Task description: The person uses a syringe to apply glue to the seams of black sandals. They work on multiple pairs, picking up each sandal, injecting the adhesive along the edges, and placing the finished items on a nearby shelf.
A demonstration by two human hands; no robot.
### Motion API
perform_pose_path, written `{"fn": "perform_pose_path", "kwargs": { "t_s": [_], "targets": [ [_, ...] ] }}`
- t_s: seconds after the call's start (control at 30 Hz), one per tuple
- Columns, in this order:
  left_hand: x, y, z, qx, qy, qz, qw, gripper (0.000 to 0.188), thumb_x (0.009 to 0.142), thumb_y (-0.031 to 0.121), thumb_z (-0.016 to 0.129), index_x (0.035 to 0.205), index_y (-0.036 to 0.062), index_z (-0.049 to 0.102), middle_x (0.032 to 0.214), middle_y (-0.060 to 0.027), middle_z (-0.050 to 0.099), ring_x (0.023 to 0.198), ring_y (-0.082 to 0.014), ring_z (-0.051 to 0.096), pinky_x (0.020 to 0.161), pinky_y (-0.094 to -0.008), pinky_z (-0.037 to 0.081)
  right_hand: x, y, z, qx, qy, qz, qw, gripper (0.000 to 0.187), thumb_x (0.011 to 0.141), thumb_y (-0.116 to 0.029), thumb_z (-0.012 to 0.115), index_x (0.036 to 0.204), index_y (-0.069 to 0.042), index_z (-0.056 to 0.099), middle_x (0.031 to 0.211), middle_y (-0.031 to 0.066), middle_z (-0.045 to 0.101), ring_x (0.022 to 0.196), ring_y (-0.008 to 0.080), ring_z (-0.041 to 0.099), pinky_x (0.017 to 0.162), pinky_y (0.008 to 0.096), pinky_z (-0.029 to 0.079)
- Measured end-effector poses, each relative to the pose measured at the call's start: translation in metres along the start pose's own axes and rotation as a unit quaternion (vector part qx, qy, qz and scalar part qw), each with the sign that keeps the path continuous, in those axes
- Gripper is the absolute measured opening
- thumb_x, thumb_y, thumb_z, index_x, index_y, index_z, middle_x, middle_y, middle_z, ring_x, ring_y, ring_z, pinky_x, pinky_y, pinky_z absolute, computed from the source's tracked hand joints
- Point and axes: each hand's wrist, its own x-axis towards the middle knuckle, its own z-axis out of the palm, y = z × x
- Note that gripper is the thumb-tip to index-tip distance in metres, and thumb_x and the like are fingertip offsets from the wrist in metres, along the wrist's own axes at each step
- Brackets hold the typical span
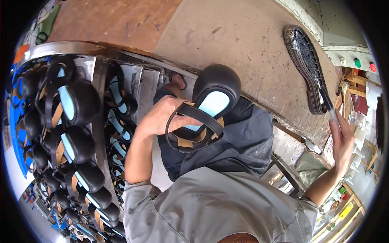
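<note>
My left hand is closed around a black closed-toe sandal, held over my lap. The sandal has a light-blue insole patch, a black ankle strap and tan lining; its toe points away from me. Out to the right, my right hand grips a thin tool with a pale handle and a dark shaft, perhaps a brush. The shaft reaches over the heel end of a shoe sole on the bench. This sole has a brown stitched rim and a dark, whitish-smeared hollow inside. Whether the tool's tip touches it, I cannot tell.
A metal-framed rack on the left carries several rows of similar black sandals. The worn brown bench spans the far side. Green and red buttons sit on a pale panel at the far right, with wooden frames below.
</note>
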Motion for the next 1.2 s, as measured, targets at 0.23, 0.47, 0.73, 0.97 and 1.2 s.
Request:
{"fn": "perform_pose_path", "kwargs": {
  "t_s": [0.23,0.47,0.73,0.97,1.2],
  "targets": [
    [0.021,0.005,-0.008,0.027,-0.067,-0.014,0.997,0.027,0.075,0.024,0.068,0.090,0.0007,0.065,0.068,-0.0162,0.057,0.062,-0.0354,0.055,0.055,-0.0360,0.042,-0.023,0.000,0.022,0.225,0.073,-0.100,0.966,0.058,0.079,-0.041,0.069,0.112,0.006,0.062,0.100,0.0204,0.065,0.093,0.0263,0.062,0.085,0.0363,0.046],
    [0.021,0.011,-0.008,0.019,-0.066,-0.039,0.997,0.022,0.074,0.020,0.069,0.083,0.0000,0.063,0.068,-0.0157,0.056,0.062,-0.0351,0.055,0.053,-0.0360,0.041,0.036,-0.070,0.059,0.287,0.026,-0.300,0.909,0.051,0.071,-0.042,0.074,0.092,0.005,0.069,0.076,0.0191,0.067,0.064,0.0254,0.066,0.061,0.0288,0.051],
    [0.020,0.015,-0.005,0.002,-0.051,-0.064,0.997,0.024,0.073,0.022,0.073,0.083,0.0015,0.065,0.065,-0.0158,0.056,0.060,-0.0340,0.054,0.052,-0.0353,0.040,0.043,-0.069,0.062,0.288,0.001,-0.336,0.897,0.045,0.070,-0.036,0.076,0.092,0.004,0.070,0.075,0.0180,0.067,0.060,0.0232,0.066,0.054,0.0275,0.051],
    [0.020,0.010,-0.003,0.025,-0.065,-0.046,0.996,0.026,0.072,0.024,0.074,0.081,0.0008,0.065,0.065,-0.0149,0.058,0.056,-0.0319,0.055,0.051,-0.0340,0.041,0.040,-0.079,0.054,0.240,0.016,-0.343,0.908,0.043,0.068,-0.032,0.076,0.091,0.004,0.070,0.074,0.0177,0.067,0.057,0.0231,0.066,0.052,0.0271,0.051],
    [0.017,0.012,0.006,0.016,-0.025,-0.047,0.998,0.026,0.072,0.023,0.075,0.077,-0.0002,0.064,0.058,-0.0142,0.053,0.050,-0.0282,0.052,0.048,-0.0325,0.039,0.037,-0.088,0.043,0.151,0.054,-0.364,0.917,0.034,0.070,-0.025,0.072,0.086,0.005,0.069,0.070,0.0159,0.066,0.050,0.0191,0.062,0.044,0.0259,0.043]
  ]
}}
